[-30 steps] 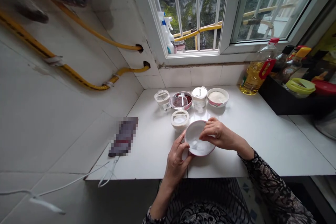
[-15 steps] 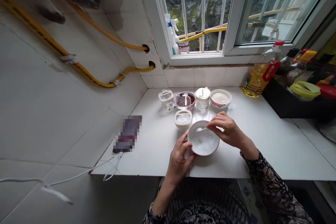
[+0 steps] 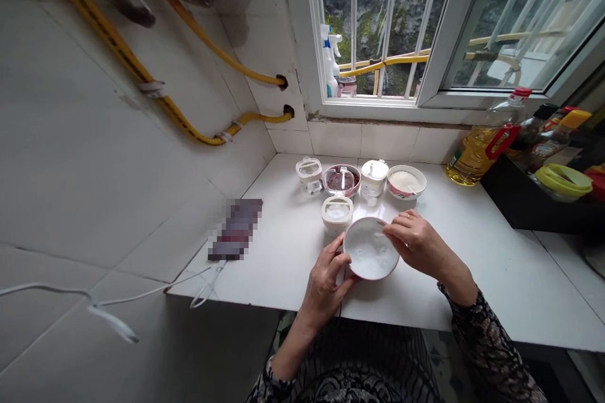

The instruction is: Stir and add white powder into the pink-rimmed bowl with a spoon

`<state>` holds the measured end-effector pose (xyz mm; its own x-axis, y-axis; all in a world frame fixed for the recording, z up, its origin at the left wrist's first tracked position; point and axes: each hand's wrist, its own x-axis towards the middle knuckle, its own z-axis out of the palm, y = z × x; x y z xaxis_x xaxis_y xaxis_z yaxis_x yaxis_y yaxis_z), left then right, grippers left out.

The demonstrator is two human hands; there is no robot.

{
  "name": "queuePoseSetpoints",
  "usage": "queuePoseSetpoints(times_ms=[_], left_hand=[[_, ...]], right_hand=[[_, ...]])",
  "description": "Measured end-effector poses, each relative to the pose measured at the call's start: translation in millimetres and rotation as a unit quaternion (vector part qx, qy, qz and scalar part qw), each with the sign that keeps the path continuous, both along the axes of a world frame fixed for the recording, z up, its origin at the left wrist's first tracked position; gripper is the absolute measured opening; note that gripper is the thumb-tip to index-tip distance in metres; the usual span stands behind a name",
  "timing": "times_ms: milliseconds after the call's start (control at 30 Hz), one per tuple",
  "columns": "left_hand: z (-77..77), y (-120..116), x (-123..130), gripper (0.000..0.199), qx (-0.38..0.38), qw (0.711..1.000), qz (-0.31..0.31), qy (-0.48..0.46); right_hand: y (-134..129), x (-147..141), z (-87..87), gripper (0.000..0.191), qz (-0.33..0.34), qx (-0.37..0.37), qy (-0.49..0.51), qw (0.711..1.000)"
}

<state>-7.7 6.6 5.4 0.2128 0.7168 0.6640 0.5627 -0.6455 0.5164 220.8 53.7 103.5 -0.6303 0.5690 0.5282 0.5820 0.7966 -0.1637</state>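
My left hand (image 3: 329,274) grips the left rim and side of a white bowl (image 3: 371,272), which holds white grainy stuff. The bowl is a little tilted above the counter's front part. Over its right rim, my right hand (image 3: 416,236) is closed in a pinch on a small white spoon, whose head is hard to make out against the white contents. Just behind the bowl stands a square white-rimmed jar (image 3: 337,217) with white contents. Farther back are a clear-lidded jar (image 3: 309,176), a bowl of dark red bits (image 3: 341,181), another lidded jar (image 3: 374,179) and a flowered bowl (image 3: 406,182) of white grains.
A blurred-out dark object (image 3: 236,230) with a white cable (image 3: 208,289) lies at the counter's left. An oil bottle (image 3: 472,151) and a black box (image 3: 510,195) of bottles stand at the right. Yellow pipes (image 3: 179,123) run along the left wall.
The view has turned slightly, shifting the scene. My right hand has moved the spoon within the bowl, and its head now shows less clearly. My left hand keeps its hold.
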Motion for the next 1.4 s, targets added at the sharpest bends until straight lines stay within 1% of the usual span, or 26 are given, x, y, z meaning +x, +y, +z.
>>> queuePoseSetpoints(times_ms=[67, 100, 133, 200, 267, 300, 367, 433, 500, 600, 633, 733, 900, 967, 1033, 1100, 1200, 1333, 1400], left_hand=[[-0.9, 0.0, 0.1, 0.024, 0.004, 1.000, 0.006, 0.003], [-1.3, -0.1, 0.0, 0.024, 0.006, 1.000, 0.009, 0.004], [-1.6, -0.3, 0.0, 0.024, 0.009, 1.000, 0.010, 0.006], [-1.7, -0.7, 0.0, 0.022, 0.015, 1.000, 0.011, 0.012], [-1.5, -1.3, 0.2, 0.020, 0.021, 1.000, 0.012, 0.019], [-1.3, -1.5, 0.3, 0.020, 0.023, 0.999, 0.011, 0.022], [-1.1, -1.7, 0.7, 0.019, 0.027, 0.999, 0.010, 0.024], [-1.1, -1.6, 1.0, 0.019, 0.031, 0.999, 0.009, 0.025], [-1.3, -1.3, 1.3, 0.019, 0.036, 0.999, 0.010, 0.026], [-1.2, -1.0, 1.8, 0.019, 0.048, 0.998, 0.013, 0.029], [-1.0, -0.9, 2.0, 0.019, 0.052, 0.998, 0.013, 0.032], [-0.4, -0.9, 2.3, 0.019, 0.059, 0.997, 0.013, 0.039], [-0.4, -0.8, 2.9, 0.017, 0.078, 0.996, 0.020, 0.049], [-0.6, -0.7, 3.7, 0.016, 0.091, 0.994, 0.021, 0.053], [-1.0, -0.7, 4.6, 0.015, 0.101, 0.993, 0.022, 0.057], [-1.5, -0.9, 5.4, 0.015, 0.108, 0.992, 0.024, 0.059], [-2.5, -1.2, 6.5, 0.013, 0.115, 0.991, 0.027, 0.062], [-3.8, -1.6, 7.1, 0.013, 0.126, 0.989, 0.028, 0.068], [-4.3, -1.8, 7.2, 0.014, 0.128, 0.989, 0.029, 0.068]], right_hand=[[-3.1, 1.5, 3.9, 0.029, 0.025, -0.040, -0.018, 0.999], [-4.4, 2.4, 5.9, 0.028, 0.028, -0.044, -0.014, 0.999], [-5.6, 3.3, 7.7, 0.027, 0.019, -0.032, -0.007, 0.999], [-8.6, 4.9, 10.0, 0.027, -0.024, 0.020, -0.007, 0.999], [-14.1, 5.9, 10.5, 0.029, -0.064, 0.054, -0.044, 0.996], [-17.9, 6.1, 10.3, 0.031, -0.072, 0.054, -0.067, 0.994], [-26.7, 5.9, 9.2, 0.033, -0.069, 0.036, -0.099, 0.992], [-34.4, 5.1, 7.9, 0.033, -0.060, 0.028, -0.105, 0.992], [-39.1, 3.9, 6.1, 0.032, -0.077, 0.060, -0.103, 0.990], [-43.2, 1.3, 2.0, 0.032, -0.120, 0.128, -0.115, 0.978], [-45.0, 0.2, 0.3, 0.032, -0.121, 0.136, -0.123, 0.976], [-51.8, -2.6, -4.3, 0.035, -0.096, 0.129, -0.137, 0.978], [-63.5, -3.4, -8.7, 0.033, -0.136, 0.192, -0.139, 0.962], [-69.6, -4.5, -11.2, 0.035, -0.126, 0.182, -0.140, 0.965], [-75.9, -5.7, -14.1, 0.036, -0.121, 0.153, -0.140, 0.971], [-81.0, -5.9, -17.2, 0.031, -0.136, 0.154, -0.123, 0.971], [-86.6, -5.9, -23.7, 0.023, -0.175, 0.174, -0.094, 0.964], [-96.4, -12.4, -35.6, 0.027, -0.186, 0.139, -0.076, 0.970], [-100.7, -16.5, -40.3, 0.024, -0.189, 0.127, -0.048, 0.973]])
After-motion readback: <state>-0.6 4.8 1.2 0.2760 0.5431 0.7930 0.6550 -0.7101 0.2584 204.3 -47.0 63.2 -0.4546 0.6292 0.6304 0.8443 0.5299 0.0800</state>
